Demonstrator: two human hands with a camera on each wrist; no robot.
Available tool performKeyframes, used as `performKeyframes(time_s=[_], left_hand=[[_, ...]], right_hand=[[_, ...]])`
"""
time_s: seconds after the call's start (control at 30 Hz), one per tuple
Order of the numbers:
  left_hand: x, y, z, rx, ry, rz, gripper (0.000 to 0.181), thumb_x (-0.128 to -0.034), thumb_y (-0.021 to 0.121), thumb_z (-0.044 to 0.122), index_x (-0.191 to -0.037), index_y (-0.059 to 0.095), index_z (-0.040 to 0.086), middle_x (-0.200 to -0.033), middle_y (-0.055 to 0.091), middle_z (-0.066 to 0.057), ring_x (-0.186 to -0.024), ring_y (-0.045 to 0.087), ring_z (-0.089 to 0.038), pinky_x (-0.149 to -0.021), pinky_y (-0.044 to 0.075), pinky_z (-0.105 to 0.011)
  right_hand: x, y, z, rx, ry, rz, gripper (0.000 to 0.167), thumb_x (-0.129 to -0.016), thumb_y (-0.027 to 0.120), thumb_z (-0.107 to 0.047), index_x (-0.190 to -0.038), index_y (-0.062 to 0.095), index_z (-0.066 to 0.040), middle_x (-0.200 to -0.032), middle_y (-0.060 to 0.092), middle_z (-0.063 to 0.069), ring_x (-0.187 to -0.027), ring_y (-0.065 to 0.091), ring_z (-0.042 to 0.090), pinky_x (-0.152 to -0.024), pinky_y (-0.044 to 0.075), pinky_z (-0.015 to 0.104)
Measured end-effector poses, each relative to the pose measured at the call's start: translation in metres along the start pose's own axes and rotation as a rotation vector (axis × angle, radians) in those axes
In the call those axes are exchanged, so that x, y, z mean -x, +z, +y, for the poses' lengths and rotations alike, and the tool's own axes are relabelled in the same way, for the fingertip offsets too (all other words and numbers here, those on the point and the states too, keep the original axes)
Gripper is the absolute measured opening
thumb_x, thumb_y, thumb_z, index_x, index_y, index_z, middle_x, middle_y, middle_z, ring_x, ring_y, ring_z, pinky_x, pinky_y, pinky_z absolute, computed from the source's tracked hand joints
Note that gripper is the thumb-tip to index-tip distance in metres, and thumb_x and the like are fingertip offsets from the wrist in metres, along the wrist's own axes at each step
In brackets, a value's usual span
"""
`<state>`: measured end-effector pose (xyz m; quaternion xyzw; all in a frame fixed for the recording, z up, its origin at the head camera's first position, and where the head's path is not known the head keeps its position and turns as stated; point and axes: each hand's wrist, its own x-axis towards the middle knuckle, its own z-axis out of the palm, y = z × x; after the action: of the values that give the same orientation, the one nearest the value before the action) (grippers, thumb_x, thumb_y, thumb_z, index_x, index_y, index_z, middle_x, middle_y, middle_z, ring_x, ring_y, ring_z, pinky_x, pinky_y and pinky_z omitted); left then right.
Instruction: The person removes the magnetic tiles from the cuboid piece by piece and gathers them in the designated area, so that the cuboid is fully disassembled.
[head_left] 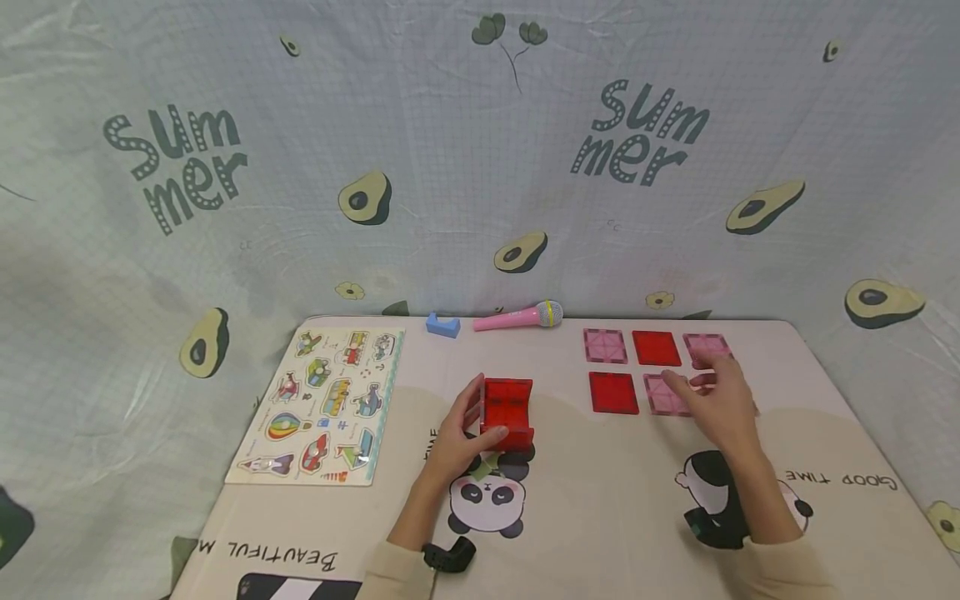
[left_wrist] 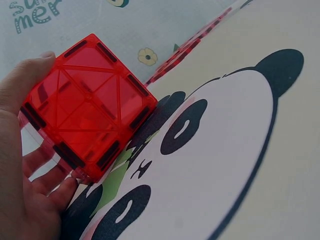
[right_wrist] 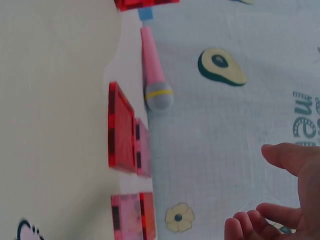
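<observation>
My left hand [head_left: 457, 440] holds a boxy structure of red magnetic tiles [head_left: 507, 408], thumb at its near edge and fingers along its left side. In the left wrist view, the thumb of this hand [left_wrist: 15, 175] touches a red square face [left_wrist: 87, 100], and a pinkish side shows beside the fingers. Over the right-hand tiles, my right hand [head_left: 720, 410] is spread with nothing gripped, near a pink tile [head_left: 663, 395] and another pink tile [head_left: 705, 342]. The right wrist view shows that hand [right_wrist: 307, 195] with thumb and fingers apart.
Left of the right hand lie a red tile [head_left: 613, 392], another red tile [head_left: 657, 348] and a pink tile [head_left: 605, 346]. A pink microphone [head_left: 521, 317] and a blue piece [head_left: 442, 325] lie at the back. A picture board [head_left: 322, 407] is at the left.
</observation>
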<state>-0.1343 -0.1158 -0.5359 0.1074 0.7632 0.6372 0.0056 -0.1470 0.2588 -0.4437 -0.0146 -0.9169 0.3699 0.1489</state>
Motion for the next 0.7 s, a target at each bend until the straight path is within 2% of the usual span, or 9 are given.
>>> performKeyframes(time_s=[0.2,0.37,0.57,0.7], left_hand=[[0.001,0.000,-0.001,-0.003,0.009,0.001,0.089,-0.0845,0.076,0.028,-0.159,0.027,0.022,-0.164,0.034,-0.002,-0.149,0.036,-0.031,-0.119,0.035,-0.048],[0.001,0.000,-0.002,0.004,0.006,0.005,0.088,-0.0846,0.076,0.028,-0.158,0.028,0.028,-0.164,0.033,-0.001,-0.150,0.036,-0.030,-0.119,0.035,-0.048],[0.000,0.000,-0.003,0.005,0.005,0.002,0.089,-0.0844,0.075,0.027,-0.159,0.027,0.024,-0.164,0.033,-0.002,-0.149,0.036,-0.031,-0.119,0.035,-0.049],[0.000,0.000,-0.004,0.005,0.008,0.004,0.089,-0.0839,0.076,0.026,-0.159,0.028,0.025,-0.164,0.034,-0.002,-0.149,0.037,-0.031,-0.119,0.036,-0.049]], right_hand=[[0.005,0.011,-0.015,-0.028,-0.041,-0.013,0.067,-0.090,0.073,-0.032,-0.141,0.048,0.002,-0.129,0.054,0.023,-0.100,0.059,0.031,-0.074,0.038,-0.001],[0.008,0.020,-0.024,-0.057,-0.069,-0.034,0.064,-0.089,0.074,-0.031,-0.138,0.050,0.002,-0.124,0.055,0.020,-0.099,0.061,0.031,-0.073,0.043,0.002],[0.013,0.032,-0.033,-0.088,-0.104,-0.089,0.062,-0.088,0.076,-0.027,-0.137,0.051,0.000,-0.124,0.056,0.018,-0.100,0.061,0.031,-0.076,0.045,0.003],[0.014,0.041,-0.039,-0.067,-0.152,-0.114,0.061,-0.087,0.077,-0.023,-0.137,0.051,0.001,-0.123,0.056,0.018,-0.099,0.061,0.031,-0.080,0.055,0.017]])
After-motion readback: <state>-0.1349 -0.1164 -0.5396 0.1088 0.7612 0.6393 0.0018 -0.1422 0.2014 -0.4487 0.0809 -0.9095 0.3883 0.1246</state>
